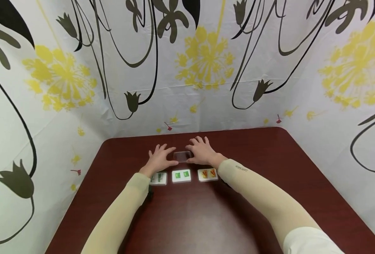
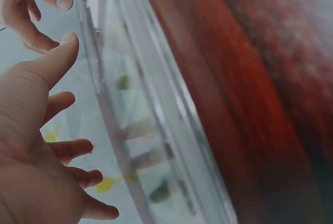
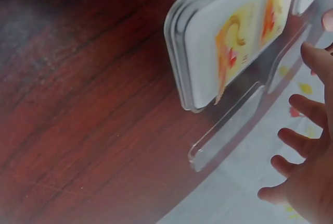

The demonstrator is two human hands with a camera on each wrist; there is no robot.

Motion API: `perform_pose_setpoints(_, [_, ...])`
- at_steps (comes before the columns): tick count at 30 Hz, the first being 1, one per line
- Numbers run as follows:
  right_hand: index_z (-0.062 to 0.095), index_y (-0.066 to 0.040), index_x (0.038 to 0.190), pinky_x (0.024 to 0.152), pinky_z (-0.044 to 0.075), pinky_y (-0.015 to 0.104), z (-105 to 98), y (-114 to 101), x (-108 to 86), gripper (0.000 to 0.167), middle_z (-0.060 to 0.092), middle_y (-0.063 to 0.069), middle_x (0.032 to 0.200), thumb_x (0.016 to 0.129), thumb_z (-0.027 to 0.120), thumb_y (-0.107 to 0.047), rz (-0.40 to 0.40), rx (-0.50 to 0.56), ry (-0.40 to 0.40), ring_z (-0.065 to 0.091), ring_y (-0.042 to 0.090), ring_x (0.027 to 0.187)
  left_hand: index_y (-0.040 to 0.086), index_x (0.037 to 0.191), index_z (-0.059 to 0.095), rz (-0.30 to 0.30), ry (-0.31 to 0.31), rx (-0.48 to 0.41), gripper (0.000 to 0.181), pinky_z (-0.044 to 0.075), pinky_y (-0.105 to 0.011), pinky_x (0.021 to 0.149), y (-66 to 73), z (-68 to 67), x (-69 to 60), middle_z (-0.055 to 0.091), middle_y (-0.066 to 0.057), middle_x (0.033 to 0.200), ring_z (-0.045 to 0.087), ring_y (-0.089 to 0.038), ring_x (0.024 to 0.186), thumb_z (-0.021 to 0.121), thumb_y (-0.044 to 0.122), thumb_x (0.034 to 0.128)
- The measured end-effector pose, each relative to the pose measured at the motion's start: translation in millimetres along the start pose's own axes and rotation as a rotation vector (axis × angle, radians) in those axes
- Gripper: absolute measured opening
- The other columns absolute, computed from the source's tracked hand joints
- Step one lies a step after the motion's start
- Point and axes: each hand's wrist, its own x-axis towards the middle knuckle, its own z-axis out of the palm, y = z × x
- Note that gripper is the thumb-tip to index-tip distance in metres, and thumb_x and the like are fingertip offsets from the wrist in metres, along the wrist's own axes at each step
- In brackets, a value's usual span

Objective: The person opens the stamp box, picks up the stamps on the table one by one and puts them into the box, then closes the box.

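Note:
A clear flat plate (image 1: 182, 156) lies on the table between the two hands. My left hand (image 1: 158, 158) is at its left side with the fingers spread and holds nothing. On the other side is my right hand (image 1: 202, 151), also spread and holding nothing. Whether any fingertip touches the plate, I cannot tell. Nearer to me, clear-edged picture tiles form a row: a left tile (image 1: 159, 179) partly covered by the left hand, a middle tile (image 1: 181, 175) with two green shapes, and a right tile (image 1: 208, 174) with orange-yellow pictures. The right wrist view shows a clear piece (image 3: 229, 127) beside the orange-yellow tile (image 3: 205, 57).
The dark red wooden table (image 1: 194, 211) has rounded far corners. A white cloth (image 1: 162, 77) with grey and yellow flower prints hangs behind it and along both sides. Dark shadows of the forearms fall on the tabletop.

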Motion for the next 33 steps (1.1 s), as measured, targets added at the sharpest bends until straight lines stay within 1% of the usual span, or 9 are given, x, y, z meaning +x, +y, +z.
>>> perform_pose_setpoints(3, [0.053,-0.026,0.148,0.113,0.014,0.069,1,6,5.4,0.075,0.033,0.010,0.159,0.086,0.068,-0.066,-0.005,0.016,-0.040,0.022,0.038,0.147,0.025,0.154,0.044,-0.019,-0.011,0.014,0.076,0.005,-0.078,0.107,-0.2,2.5,5.8,0.025,-0.020,0.162,0.010,-0.051,0.148,0.073,0.052,0.0889])
perform_pose_setpoints(5, [0.052,-0.026,0.149,0.113,0.013,0.070,6,6,6.6,0.077,0.031,0.011,0.160,0.086,0.067,-0.068,-0.005,0.030,-0.056,0.021,0.038,0.148,0.024,0.154,0.044,-0.025,-0.028,0.030,0.078,0.005,-0.079,0.106,-3.1,3.9,6.9,0.026,-0.020,0.161,0.010,-0.052,0.148,0.074,0.052,0.0882])
perform_pose_setpoints(7, [0.052,-0.026,0.149,0.113,0.012,0.070,10,7,7.3,0.078,0.029,0.011,0.161,0.085,0.067,-0.068,-0.002,0.039,-0.056,0.020,0.039,0.148,0.025,0.155,0.044,-0.029,-0.042,0.047,0.078,0.006,-0.079,0.106,-5.8,5.5,8.9,0.027,-0.020,0.161,0.010,-0.053,0.147,0.074,0.054,0.0879])
perform_pose_setpoints(12, [0.052,-0.026,0.149,0.112,0.012,0.070,13,12,8.4,0.082,0.026,0.011,0.163,0.082,0.069,-0.070,0.020,0.064,-0.035,0.019,0.039,0.148,0.026,0.154,0.045,-0.035,-0.060,0.055,0.078,0.006,-0.080,0.105,-9.4,6.8,13.3,0.027,-0.021,0.161,0.010,-0.053,0.147,0.072,0.057,0.0878])
perform_pose_setpoints(17, [0.049,-0.027,0.151,0.113,0.010,0.070,14,15,9.0,0.086,0.021,0.011,0.165,0.081,0.068,-0.072,0.047,0.100,-0.065,0.015,0.041,0.149,0.028,0.155,0.043,-0.047,-0.084,0.052,0.078,0.003,-0.079,0.106,-11.4,7.2,14.4,0.024,-0.020,0.162,0.007,-0.052,0.148,0.070,0.059,0.0882])
perform_pose_setpoints(19, [0.050,-0.027,0.151,0.113,0.010,0.070,13,15,9.5,0.085,0.020,0.010,0.165,0.081,0.069,-0.072,0.052,0.114,-0.075,0.014,0.040,0.150,0.027,0.156,0.042,-0.053,-0.091,0.045,0.079,0.002,-0.079,0.106,-11.7,7.3,14.3,0.023,-0.020,0.163,0.005,-0.052,0.148,0.070,0.059,0.0884])
perform_pose_setpoints(23, [0.055,-0.027,0.147,0.112,0.009,0.070,12,16,11.0,0.082,0.022,0.011,0.165,0.080,0.070,-0.071,0.047,0.130,-0.068,0.015,0.040,0.149,0.026,0.156,0.041,-0.051,-0.086,0.031,0.079,0.001,-0.079,0.106,-11.0,6.4,14.4,0.023,-0.021,0.163,0.005,-0.052,0.148,0.071,0.056,0.0891])
perform_pose_setpoints(29, [0.060,-0.029,0.142,0.112,0.008,0.071,15,17,9.8,0.075,0.025,0.009,0.164,0.080,0.070,-0.070,0.055,0.160,-0.053,0.016,0.040,0.150,0.026,0.152,0.048,-0.038,-0.084,0.033,0.073,0.002,-0.079,0.106,-6.4,3.9,14.6,0.026,-0.021,0.162,0.006,-0.052,0.148,0.071,0.056,0.0892])
perform_pose_setpoints(33, [0.063,-0.031,0.139,0.113,0.009,0.070,17,18,9.9,0.073,0.027,0.008,0.164,0.078,0.072,-0.070,0.061,0.179,-0.037,0.017,0.039,0.149,0.027,0.149,0.053,-0.034,-0.079,0.036,0.069,0.002,-0.079,0.107,-6.8,4.0,15.9,0.028,-0.020,0.161,0.006,-0.052,0.148,0.072,0.055,0.0887])
